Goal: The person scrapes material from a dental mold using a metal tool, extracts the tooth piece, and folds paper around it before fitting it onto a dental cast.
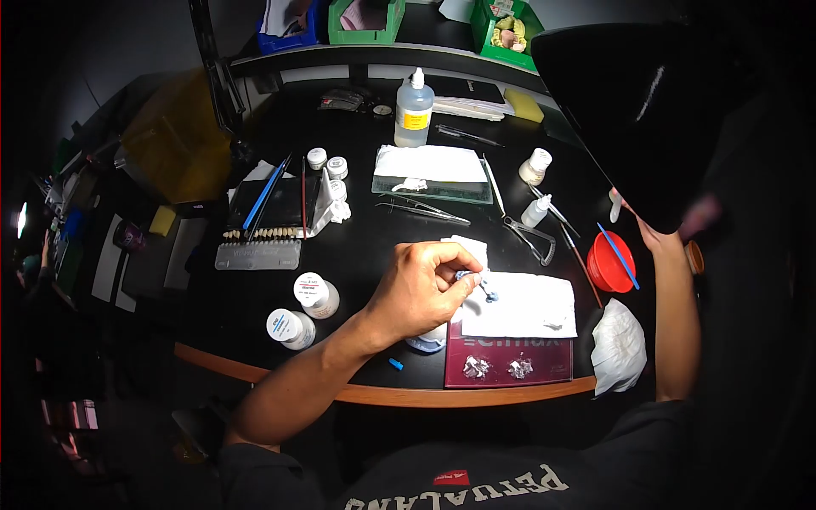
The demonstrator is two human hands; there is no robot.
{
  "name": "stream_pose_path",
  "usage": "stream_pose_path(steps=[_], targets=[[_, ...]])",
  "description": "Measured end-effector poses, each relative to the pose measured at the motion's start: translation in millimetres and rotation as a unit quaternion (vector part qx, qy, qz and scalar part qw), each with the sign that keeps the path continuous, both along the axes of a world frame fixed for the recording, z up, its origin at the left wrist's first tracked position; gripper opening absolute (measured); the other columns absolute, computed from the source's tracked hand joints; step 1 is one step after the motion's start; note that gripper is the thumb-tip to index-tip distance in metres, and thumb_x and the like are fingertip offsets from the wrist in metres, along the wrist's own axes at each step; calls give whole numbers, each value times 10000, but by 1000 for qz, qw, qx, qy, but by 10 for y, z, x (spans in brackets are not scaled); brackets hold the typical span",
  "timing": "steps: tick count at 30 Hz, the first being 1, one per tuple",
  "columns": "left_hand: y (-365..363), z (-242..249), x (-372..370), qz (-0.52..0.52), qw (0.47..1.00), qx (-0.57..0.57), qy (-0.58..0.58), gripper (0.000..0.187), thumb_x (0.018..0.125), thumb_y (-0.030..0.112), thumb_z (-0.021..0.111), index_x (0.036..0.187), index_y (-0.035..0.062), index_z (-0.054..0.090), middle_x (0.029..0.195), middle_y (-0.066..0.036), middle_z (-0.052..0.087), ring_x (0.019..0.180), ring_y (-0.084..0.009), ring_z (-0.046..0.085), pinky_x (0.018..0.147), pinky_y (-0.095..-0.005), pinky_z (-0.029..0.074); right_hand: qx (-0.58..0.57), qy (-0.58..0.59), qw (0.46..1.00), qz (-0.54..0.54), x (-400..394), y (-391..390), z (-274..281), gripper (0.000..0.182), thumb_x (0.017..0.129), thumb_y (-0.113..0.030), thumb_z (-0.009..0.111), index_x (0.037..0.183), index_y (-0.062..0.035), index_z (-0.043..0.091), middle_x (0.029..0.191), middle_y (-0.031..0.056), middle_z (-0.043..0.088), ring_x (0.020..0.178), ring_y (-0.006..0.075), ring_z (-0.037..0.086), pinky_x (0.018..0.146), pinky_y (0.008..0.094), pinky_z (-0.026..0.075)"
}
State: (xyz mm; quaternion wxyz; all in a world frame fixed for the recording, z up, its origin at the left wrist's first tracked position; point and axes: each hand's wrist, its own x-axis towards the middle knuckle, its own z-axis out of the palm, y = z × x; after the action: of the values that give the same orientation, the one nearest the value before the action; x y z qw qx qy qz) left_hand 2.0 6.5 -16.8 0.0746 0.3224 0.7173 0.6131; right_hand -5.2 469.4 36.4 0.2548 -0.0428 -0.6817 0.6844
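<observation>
My left hand (429,285), its fingertips pinched, holds a small blue-grey piece (490,295) over a folded white tissue (523,306). Most of that piece is covered by my fingers. The tissue lies on a dark red glass slab (510,374) with two small smears of white paste near its front edge. A rounded blue-and-white object (427,343) shows partly beneath my left wrist. At the right, my right hand (656,234) grips the lower edge of a large black lamp head (637,102), which hides part of the hand.
A red bowl (608,263) with a blue stick across it stands near my right forearm, beside a crumpled tissue (619,348). Two white jars (316,296) stand at left by a shade guide (257,255). Tweezers (422,210), a caliper (529,240) and a dropper bottle (414,115) sit farther back.
</observation>
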Motion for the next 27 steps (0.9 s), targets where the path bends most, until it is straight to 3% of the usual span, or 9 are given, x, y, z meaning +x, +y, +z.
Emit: stream_pose_path(steps=[1,4,7,8,10,14,17,21,27], targets=[[3,1,2,0,1000,1,6,133,933,-14,756,1054,-66,769,847,-118,784,740,-89,750,625,-200,573,46,-15,998,47,211,-218,172,436,1011,-39,672,1419,-37,519,1284,111,664,1088,208,685,888,331,596],[52,-25,3,0,998,61,15,123,937,-15,755,1052,-59,766,873,-109,779,770,-89,748,632,-199,579,55,-84,992,82,627,-608,429,463,1015,7,591,1464,-42,486,1168,100,662,951,166,690,833,313,609],[61,-42,9,5,999,2,-37,77,970,-7,737,1030,-50,760,886,-87,767,767,-82,730,648,-196,584,-12,-86,994,69,975,-969,460,364,1011,-4,560,1374,-10,538,1042,100,636,828,132,656,782,275,578],[65,-21,23,6,999,-9,-53,77,974,-5,734,1029,-53,758,883,-89,768,766,-84,731,656,-196,587,-38,-82,992,89,1055,-982,416,273,996,-21,562,1265,15,593,1038,114,633,812,142,649,793,270,568],[70,8,49,5,998,-27,-49,79,977,-2,732,1023,-62,754,885,-103,769,773,-95,740,680,-202,601,-110,-99,982,118,1258,-1039,306,253,977,-31,558,1214,36,616,1024,124,626,831,158,653,788,273,565],[105,-12,75,11,996,-28,-81,92,955,-15,745,1031,-65,758,885,-127,772,797,-121,760,712,-233,632,-286,-87,932,207,1556,-1136,98,378,951,4,581,1322,76,583,1079,130,603,883,183,661,799,284,587],[119,-22,73,9,994,-41,-97,113,951,-16,744,1045,-79,751,888,-137,769,777,-123,754,708,-230,618,-298,-31,921,247,1655,-1250,-42,434,964,42,629,1391,77,560,1120,130,608,973,197,696,841,285,610],[109,-41,59,-6,991,-25,-132,160,943,-11,751,1077,-98,737,907,-148,766,786,-127,752,716,-229,615,-279,22,920,273,1619,-1435,-139,378,1033,-8,651,1395,66,568,1168,124,669,1119,235,733,927,274,633],[104,11,78,-14,985,-19,-172,192,948,14,752,1096,-108,738,908,-152,766,783,-120,750,712,-234,636,-45,33,992,116,1502,-1818,-242,231,1120,-118,544,1262,44,627,1054,159,755,974,258,787,851,322,659]])
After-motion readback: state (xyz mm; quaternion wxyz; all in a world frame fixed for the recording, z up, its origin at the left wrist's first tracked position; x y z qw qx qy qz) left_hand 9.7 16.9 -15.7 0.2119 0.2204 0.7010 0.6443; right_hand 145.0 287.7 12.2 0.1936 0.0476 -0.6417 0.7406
